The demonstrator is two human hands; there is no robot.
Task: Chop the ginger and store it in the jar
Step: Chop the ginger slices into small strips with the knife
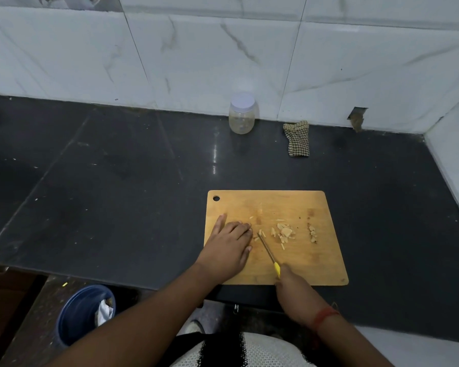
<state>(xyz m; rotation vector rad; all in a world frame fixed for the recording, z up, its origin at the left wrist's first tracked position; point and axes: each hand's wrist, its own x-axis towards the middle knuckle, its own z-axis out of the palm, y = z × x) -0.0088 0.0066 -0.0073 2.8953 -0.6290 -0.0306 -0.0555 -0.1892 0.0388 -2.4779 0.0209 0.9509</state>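
A wooden cutting board [289,205] lies on the dark counter. Chopped ginger pieces [284,233] are scattered at its middle, with a small pile of scraps [312,234] further right. My left hand [229,246] lies on the board's left part, fingers curled down over a bit of ginger that is mostly hidden. My right hand [289,283] grips the yellow handle of a small knife [266,250], whose blade tip rests on the board just right of my left fingertips. A clear plastic jar [241,113] with a white lid on stands by the back wall.
A checked cloth [298,139] lies to the right of the jar. A tiled wall runs behind the counter and along its right side. Below the counter's front edge, at the left, stands a blue bin [82,313] holding rubbish.
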